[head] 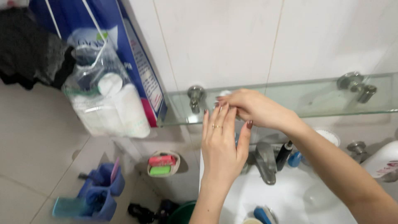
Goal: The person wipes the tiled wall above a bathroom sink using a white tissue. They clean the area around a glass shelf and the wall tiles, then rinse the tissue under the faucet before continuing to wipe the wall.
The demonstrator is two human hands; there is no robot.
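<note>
- I see the left hand (222, 143) raised flat, fingers up, ring on one finger.
- Right hand (253, 108) touches its fingertips, over the glass shelf (315, 97).
- Faucet (265, 161) and white sink (286, 195) below.

Bright, even indoor light falls on white tile. Soft shadows lie under the glass shelf (290, 99). Hands show slight motion blur; edges bend outward, and near right corner is soft.

two hands (232, 128), one glass shelf (315, 97), one tap (265, 159), one sink (286, 195), one soap dish (163, 164), two soaps (161, 170), one hanging bag (103, 91)
</note>
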